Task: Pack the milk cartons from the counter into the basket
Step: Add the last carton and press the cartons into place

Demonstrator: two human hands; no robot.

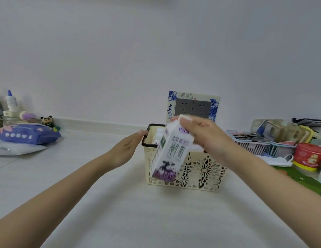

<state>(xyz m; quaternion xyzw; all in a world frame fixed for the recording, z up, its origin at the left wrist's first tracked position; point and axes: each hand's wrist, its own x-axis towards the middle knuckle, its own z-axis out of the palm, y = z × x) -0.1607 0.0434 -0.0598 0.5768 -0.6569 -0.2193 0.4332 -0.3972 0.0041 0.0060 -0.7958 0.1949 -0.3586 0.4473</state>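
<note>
My right hand (201,136) grips the top of a white milk carton (169,151) with purple print, held tilted in the air in front of the cream openwork basket (204,172). My left hand (128,149) rests with its fingers apart against the basket's dark left handle (144,140). Inside the basket at least one more white carton (158,136) shows behind the held one; the rest of the inside is hidden.
The basket stands on a pale counter against a white wall with a socket plate (192,106). To the right are pink slotted baskets with glasses (251,140), a red tin (307,156) and a face mask (279,161). A purple pouch (27,135) and bottles sit far left.
</note>
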